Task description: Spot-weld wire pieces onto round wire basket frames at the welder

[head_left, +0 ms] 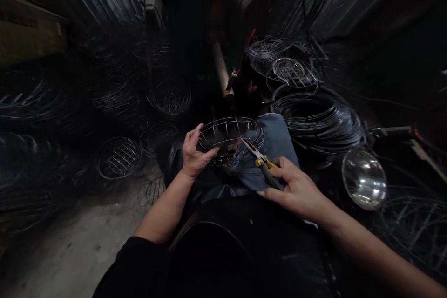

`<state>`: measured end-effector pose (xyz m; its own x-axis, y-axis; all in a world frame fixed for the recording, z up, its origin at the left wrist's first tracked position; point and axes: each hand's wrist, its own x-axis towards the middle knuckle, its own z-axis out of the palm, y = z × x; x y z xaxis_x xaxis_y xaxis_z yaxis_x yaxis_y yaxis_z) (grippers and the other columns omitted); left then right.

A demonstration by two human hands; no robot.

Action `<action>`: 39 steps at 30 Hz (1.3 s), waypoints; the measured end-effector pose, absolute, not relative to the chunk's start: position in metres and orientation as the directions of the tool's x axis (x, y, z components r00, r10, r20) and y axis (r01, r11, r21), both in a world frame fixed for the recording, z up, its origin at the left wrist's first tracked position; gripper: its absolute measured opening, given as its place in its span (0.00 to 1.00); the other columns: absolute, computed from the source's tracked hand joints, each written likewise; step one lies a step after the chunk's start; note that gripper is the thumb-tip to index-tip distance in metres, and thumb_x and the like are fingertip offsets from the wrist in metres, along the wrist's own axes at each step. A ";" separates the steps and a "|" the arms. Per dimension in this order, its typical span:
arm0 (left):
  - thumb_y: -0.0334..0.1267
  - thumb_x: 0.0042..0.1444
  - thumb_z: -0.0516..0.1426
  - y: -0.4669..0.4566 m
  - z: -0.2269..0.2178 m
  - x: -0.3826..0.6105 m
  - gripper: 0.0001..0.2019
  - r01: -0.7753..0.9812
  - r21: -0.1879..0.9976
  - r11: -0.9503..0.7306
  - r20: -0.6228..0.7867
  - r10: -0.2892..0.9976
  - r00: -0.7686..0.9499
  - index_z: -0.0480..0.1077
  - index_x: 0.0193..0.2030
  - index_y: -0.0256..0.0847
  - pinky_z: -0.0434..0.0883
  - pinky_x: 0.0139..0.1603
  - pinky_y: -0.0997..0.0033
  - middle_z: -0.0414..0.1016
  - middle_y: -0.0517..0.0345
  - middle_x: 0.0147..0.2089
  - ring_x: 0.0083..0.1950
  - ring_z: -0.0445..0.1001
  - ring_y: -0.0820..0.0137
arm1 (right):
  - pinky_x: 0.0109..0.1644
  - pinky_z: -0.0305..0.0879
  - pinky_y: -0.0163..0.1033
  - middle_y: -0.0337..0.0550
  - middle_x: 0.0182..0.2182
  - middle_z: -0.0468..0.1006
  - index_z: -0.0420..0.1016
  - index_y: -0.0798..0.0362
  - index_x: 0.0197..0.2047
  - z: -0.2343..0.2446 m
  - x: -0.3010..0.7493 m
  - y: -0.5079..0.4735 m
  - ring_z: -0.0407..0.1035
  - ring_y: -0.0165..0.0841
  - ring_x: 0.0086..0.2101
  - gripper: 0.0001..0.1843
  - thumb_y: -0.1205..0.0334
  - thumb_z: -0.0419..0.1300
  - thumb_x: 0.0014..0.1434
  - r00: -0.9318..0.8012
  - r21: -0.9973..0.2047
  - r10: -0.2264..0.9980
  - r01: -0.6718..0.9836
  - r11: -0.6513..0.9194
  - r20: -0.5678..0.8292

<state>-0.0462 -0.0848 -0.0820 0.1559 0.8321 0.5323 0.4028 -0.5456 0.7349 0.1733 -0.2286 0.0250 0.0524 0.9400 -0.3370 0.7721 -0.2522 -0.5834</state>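
A round wire basket [226, 140] is tilted over my lap, with its rings and cross wires showing. My left hand [197, 154] grips its left rim between thumb and fingers. In my right hand [291, 184] is a pair of pliers [266, 167] with yellow and black handles. The plier jaws point up and left, at the right side of the basket. Whether they close on a wire I cannot make out. Beneath the basket's right side lies a blue denim-covered knee [279, 135].
A big coil of wire [317, 118] lies at the right, near a shiny metal bowl [364, 179]. Finished-looking wire racks [120, 158] rest on the floor at left. Ahead stands a machine with a pale cylindrical arm [221, 67]. Dark stacks of wirework fill the left side.
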 end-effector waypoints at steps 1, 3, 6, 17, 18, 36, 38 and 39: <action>0.44 0.41 0.68 -0.085 -0.083 -0.047 0.39 0.400 0.732 -0.551 0.538 0.828 0.158 0.63 0.61 0.41 0.71 0.48 0.62 0.68 0.51 0.49 0.44 0.69 0.67 | 0.43 0.61 0.40 0.41 0.37 0.64 0.74 0.50 0.30 0.027 0.169 -0.229 0.65 0.36 0.38 0.08 0.55 0.62 0.49 0.068 -0.546 0.937 0.798 -0.257 -0.343; 0.44 0.42 0.68 -0.087 -0.085 -0.048 0.38 0.400 0.725 -0.560 0.544 0.823 0.166 0.62 0.62 0.42 0.71 0.48 0.62 0.68 0.50 0.50 0.45 0.69 0.66 | 0.41 0.60 0.39 0.41 0.37 0.64 0.73 0.50 0.31 0.032 0.161 -0.228 0.65 0.35 0.37 0.07 0.57 0.60 0.50 0.110 -0.458 0.927 0.845 -0.277 -0.358; 0.44 0.43 0.67 -0.090 -0.089 -0.050 0.38 0.404 0.701 -0.587 0.566 0.803 0.184 0.62 0.62 0.42 0.71 0.50 0.60 0.68 0.49 0.51 0.48 0.69 0.63 | 0.37 0.58 0.38 0.41 0.35 0.64 0.71 0.52 0.30 0.038 0.153 -0.226 0.64 0.33 0.33 0.06 0.59 0.57 0.53 0.154 -0.323 0.904 0.899 -0.296 -0.399; 0.47 0.44 0.66 -0.097 -0.090 -0.050 0.37 0.432 0.657 -0.617 0.595 0.777 0.205 0.63 0.61 0.39 0.69 0.51 0.60 0.69 0.47 0.48 0.47 0.69 0.63 | 0.32 0.56 0.35 0.42 0.32 0.68 0.65 0.53 0.24 0.029 0.149 -0.217 0.64 0.33 0.32 0.02 0.68 0.57 0.44 0.173 -0.291 0.773 0.859 -0.422 -0.610; 0.48 0.44 0.65 -0.096 -0.090 -0.049 0.37 0.441 0.652 -0.617 0.598 0.776 0.201 0.63 0.61 0.39 0.69 0.51 0.61 0.69 0.48 0.48 0.47 0.69 0.63 | 0.31 0.56 0.35 0.41 0.31 0.68 0.66 0.53 0.24 0.028 0.149 -0.218 0.64 0.32 0.31 0.03 0.69 0.57 0.42 0.173 -0.340 0.769 0.822 -0.457 -0.616; 0.46 0.42 0.64 -0.093 -0.090 -0.042 0.35 0.517 0.605 -0.605 0.602 0.773 0.200 0.66 0.59 0.38 0.67 0.52 0.61 0.69 0.48 0.47 0.46 0.69 0.61 | 0.20 0.45 0.33 0.31 0.15 0.55 0.59 0.51 0.19 0.036 0.121 -0.223 0.51 0.26 0.19 0.08 0.65 0.56 0.32 0.095 -0.614 0.627 0.132 -0.778 -0.774; 0.44 0.42 0.63 -0.092 -0.091 -0.043 0.35 0.500 0.614 -0.611 0.602 0.772 0.203 0.65 0.59 0.37 0.67 0.52 0.61 0.69 0.48 0.47 0.46 0.69 0.61 | 0.23 0.49 0.33 0.33 0.17 0.58 0.61 0.52 0.20 0.036 0.129 -0.219 0.55 0.27 0.21 0.07 0.68 0.56 0.34 0.135 -0.583 0.669 0.386 -0.715 -0.730; 0.43 0.41 0.63 -0.091 -0.091 -0.043 0.35 0.496 0.622 -0.607 0.595 0.777 0.205 0.65 0.59 0.37 0.67 0.52 0.61 0.69 0.48 0.47 0.46 0.69 0.61 | 0.25 0.51 0.34 0.35 0.20 0.61 0.61 0.52 0.21 0.036 0.135 -0.217 0.57 0.28 0.22 0.06 0.69 0.56 0.35 0.160 -0.524 0.709 0.567 -0.636 -0.687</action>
<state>-0.0433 -0.0912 -0.0909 0.2049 0.7772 0.5949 0.4957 -0.6065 0.6217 0.1347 -0.2174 0.0362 0.1603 0.7089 -0.6868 0.5665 -0.6359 -0.5242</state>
